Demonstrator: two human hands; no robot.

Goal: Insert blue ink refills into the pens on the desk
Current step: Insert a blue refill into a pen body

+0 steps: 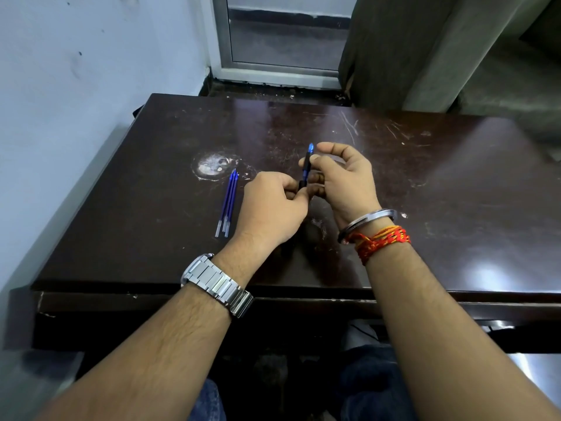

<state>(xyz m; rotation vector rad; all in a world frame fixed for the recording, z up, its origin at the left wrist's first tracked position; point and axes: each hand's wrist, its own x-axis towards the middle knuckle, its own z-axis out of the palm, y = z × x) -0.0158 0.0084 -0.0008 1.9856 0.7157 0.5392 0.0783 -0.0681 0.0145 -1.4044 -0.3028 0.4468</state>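
Pen (306, 169) held in both hands above desk (440, 192)

Both hands meet over the middle of the dark, scratched desk with the pen between them, raised off the surface. The pen stands nearly upright and leans a little, its bright blue end uppermost and its dark end at the bottom. The left hand (270, 209) has its fingers curled around the lower, dark end, with the knuckles turned toward the camera. The right hand (344, 185) pinches the barrel higher up between thumb and forefinger, just below the blue end, and its other fingers are loosely curled behind the pen. The two hands touch where they meet at the pen's lower part.

Three blue refills (227, 202) lie side by side on the desk to the left of the left hand, close to it but not touching it. They point away from the person, with their pale ends nearest. Just beyond their far tips is a worn pale patch (212, 165) in the finish.

A metal watch (216, 282) sits on the left wrist. The right wrist carries a steel bangle (368, 219) and, just behind it, a red and orange thread (381, 240). A pale wall (91, 71) runs along the desk's left side. A window frame (273, 69) and a grey curtain (394, 50) stand beyond the far edge.
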